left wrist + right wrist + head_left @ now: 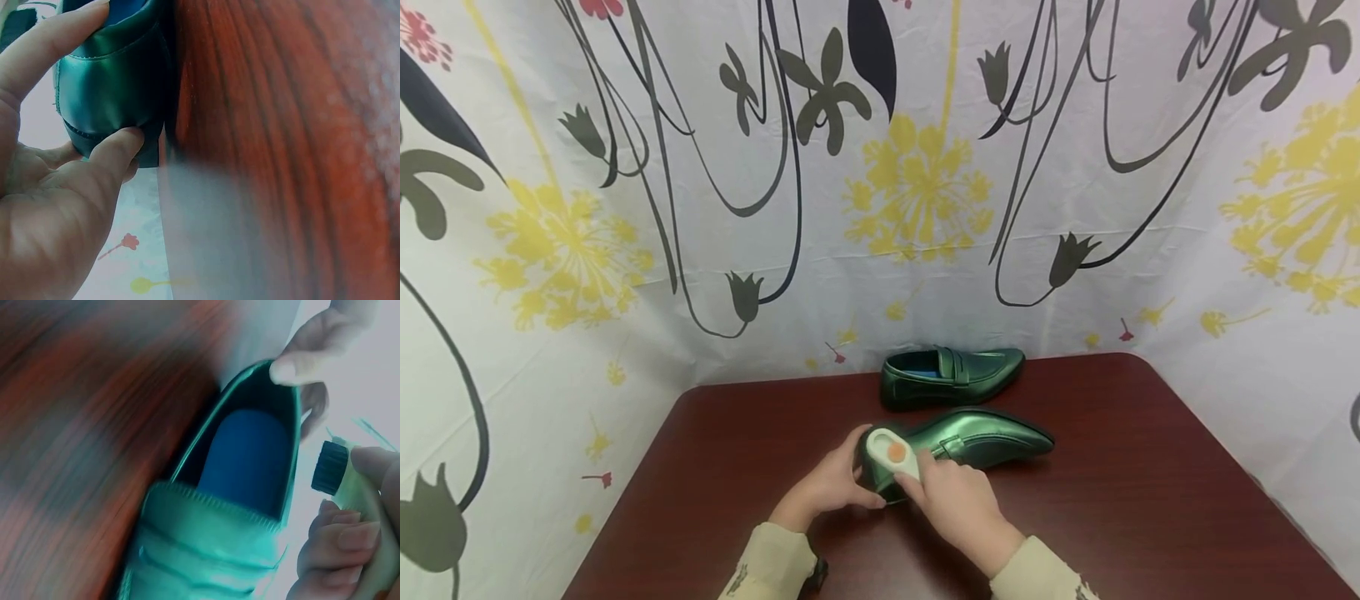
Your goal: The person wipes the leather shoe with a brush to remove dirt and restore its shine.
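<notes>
A shiny green loafer (988, 437) lies on the table with its toe to the right. My left hand (829, 483) grips its heel (112, 94), with fingertips at the top rim and by the sole. In the right wrist view, the blue insole (250, 456) shows inside. A small pale brush (882, 443) with an orange spot is held in my right hand (958, 507), over the heel in the head view. Its dark bristles (330, 467) appear beside the shoe's opening, apart from the leather in the right wrist view.
The matching green loafer (973, 379) stands upright behind, near the back edge of the dark red-brown table (1150, 467). A white curtain with printed flowers (880, 183) hangs close around the table's back and sides.
</notes>
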`<state>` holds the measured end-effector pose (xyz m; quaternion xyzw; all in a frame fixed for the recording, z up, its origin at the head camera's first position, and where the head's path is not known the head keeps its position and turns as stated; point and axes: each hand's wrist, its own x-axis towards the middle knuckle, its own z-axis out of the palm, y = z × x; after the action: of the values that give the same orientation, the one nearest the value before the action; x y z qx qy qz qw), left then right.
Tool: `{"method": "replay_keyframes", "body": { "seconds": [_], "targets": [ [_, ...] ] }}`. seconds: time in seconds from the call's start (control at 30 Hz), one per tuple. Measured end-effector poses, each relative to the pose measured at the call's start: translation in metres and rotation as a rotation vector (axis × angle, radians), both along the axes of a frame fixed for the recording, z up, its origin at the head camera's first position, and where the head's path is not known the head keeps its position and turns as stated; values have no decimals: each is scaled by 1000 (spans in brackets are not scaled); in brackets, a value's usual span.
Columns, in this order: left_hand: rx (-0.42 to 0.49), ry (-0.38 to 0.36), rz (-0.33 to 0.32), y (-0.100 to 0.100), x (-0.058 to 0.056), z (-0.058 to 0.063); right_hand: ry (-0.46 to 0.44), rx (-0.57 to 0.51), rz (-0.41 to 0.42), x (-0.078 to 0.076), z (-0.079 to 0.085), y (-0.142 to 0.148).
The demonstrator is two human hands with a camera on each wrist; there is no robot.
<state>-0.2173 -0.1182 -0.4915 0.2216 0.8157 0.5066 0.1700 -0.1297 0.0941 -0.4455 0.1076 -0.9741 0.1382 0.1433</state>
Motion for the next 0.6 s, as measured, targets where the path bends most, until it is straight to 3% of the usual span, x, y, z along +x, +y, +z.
{"method": "replay_keyframes", "body": {
  "seconds": [0.27, 0.6],
  "targets": [
    [-9, 68, -24, 0, -2, -4, 64, 41, 41, 1, -4, -15],
    [-45, 49, 7, -1, -2, -2, 123, 79, 26, -1, -12, -13]
  ]
}}
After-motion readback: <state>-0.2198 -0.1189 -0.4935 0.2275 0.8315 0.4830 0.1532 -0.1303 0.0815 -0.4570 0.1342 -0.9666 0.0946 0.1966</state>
